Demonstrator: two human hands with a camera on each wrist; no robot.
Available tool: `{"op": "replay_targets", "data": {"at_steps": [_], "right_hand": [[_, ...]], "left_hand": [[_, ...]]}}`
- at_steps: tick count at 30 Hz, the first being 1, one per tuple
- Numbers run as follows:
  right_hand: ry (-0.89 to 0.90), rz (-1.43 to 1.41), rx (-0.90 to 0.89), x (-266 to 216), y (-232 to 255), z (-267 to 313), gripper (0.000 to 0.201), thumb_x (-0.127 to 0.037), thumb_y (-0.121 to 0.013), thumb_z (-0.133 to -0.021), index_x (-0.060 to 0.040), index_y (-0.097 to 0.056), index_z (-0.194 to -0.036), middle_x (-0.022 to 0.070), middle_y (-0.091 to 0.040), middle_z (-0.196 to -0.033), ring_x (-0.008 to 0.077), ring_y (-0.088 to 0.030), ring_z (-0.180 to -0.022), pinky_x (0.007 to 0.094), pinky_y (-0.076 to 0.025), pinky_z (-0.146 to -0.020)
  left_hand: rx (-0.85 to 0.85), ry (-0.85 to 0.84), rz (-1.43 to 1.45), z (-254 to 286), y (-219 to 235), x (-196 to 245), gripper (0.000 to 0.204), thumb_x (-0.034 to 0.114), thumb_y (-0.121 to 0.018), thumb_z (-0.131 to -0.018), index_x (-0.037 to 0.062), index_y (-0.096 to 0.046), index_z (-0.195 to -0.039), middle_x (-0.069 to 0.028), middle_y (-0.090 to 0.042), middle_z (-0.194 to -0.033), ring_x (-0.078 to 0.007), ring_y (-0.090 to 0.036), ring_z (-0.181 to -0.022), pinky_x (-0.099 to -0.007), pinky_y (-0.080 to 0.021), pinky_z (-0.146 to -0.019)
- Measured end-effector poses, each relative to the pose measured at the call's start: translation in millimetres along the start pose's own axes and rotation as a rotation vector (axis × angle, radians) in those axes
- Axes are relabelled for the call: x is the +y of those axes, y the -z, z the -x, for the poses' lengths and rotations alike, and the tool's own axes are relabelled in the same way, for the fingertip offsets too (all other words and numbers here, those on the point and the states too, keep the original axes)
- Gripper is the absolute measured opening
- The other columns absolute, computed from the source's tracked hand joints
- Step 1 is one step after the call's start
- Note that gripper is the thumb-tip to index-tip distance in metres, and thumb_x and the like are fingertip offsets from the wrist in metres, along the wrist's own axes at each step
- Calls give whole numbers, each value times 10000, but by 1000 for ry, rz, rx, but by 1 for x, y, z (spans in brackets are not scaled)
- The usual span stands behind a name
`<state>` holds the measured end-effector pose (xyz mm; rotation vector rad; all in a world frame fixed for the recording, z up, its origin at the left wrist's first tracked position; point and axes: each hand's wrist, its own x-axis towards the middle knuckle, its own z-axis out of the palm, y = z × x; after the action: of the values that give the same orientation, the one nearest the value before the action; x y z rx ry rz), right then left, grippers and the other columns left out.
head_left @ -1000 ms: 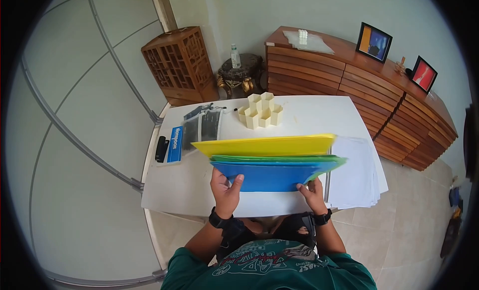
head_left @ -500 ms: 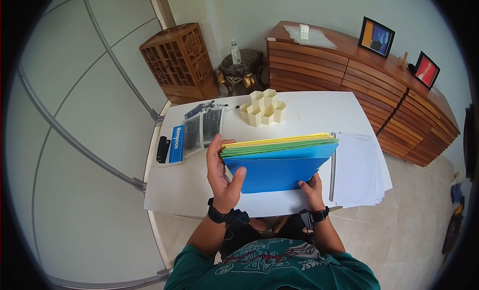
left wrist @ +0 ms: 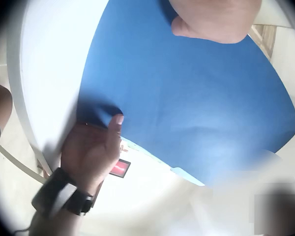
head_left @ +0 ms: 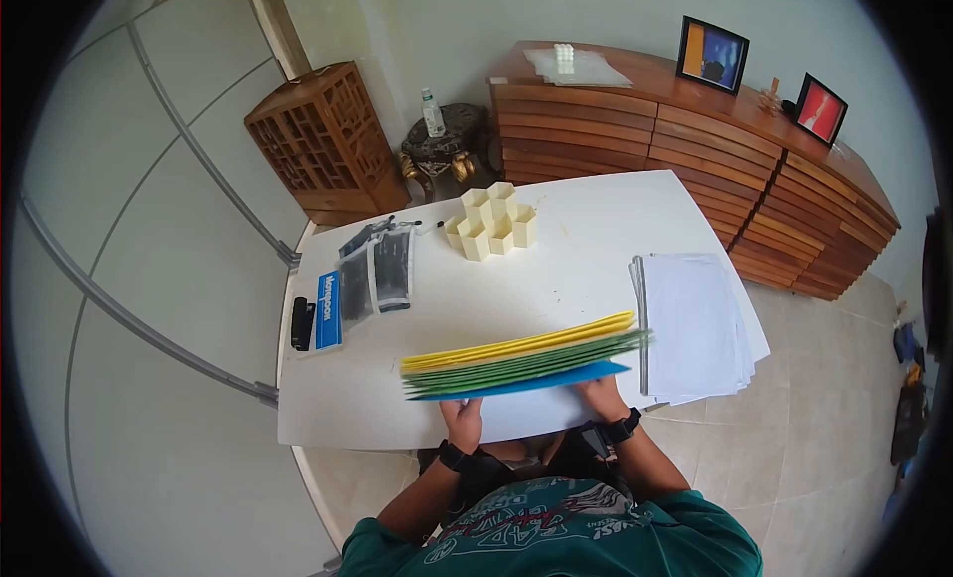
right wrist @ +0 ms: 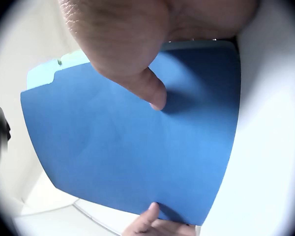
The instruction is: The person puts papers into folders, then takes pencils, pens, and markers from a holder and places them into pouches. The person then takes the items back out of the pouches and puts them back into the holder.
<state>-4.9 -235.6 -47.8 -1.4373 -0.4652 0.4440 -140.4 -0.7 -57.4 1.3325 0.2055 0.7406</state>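
Both hands hold a stack of file folders (head_left: 526, 364) on edge over the near part of the table. Yellow folders form the far side, green ones the middle and blue the side toward the body. My left hand (head_left: 461, 418) grips the left end from below, its fingers hidden behind the stack. At the opposite end, my right hand (head_left: 602, 398) grips the lower right part. Across the blue folder (right wrist: 128, 137), in the right wrist view, the right thumb presses flat, with the left hand (right wrist: 160, 226) at the far edge. A tab of a lighter folder (right wrist: 42, 78) sticks out behind.
White sheets (head_left: 690, 319) are stacked at the table's right. A cream hexagonal holder (head_left: 491, 225) stands at the back. On the left lie dark zip pouches (head_left: 377, 272), a blue notebook box (head_left: 329, 309) and a black stapler-like object (head_left: 302, 324). A wooden dresser (head_left: 596, 121) stands behind.
The yellow and green folders, spread apart at first, have come together into one stack. The stack has moved down toward the body and tipped up, its top edges now facing the head camera.
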Motion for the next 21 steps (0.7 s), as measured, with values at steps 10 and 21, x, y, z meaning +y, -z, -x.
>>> {"op": "replay_targets", "data": {"at_steps": [10, 21], "right_hand": [[146, -48, 156, -11, -16, 1, 294, -25, -752, -866, 5, -640, -1136, 50, -694, -1046, 147, -621, -949, 306, -499, -866], [180, -33, 216, -19, -24, -1, 297, -35, -755, -863, 13, -623, -1124, 59, -691, -1013, 175, -629, -955, 327, -499, -896]], "left_hand": [[-14, -9, -119, 9, -9, 13, 459, -53, -587, -948, -25, -435, -1381, -86, -571, -1260, -142, -531, -1116, -301, -411, -992], [-50, 62, -165, 5, -3, 9, 426, -3, -602, -959, -40, -446, -1353, -130, -599, -1235, -200, -576, -1123, -336, -438, -1007]]}}
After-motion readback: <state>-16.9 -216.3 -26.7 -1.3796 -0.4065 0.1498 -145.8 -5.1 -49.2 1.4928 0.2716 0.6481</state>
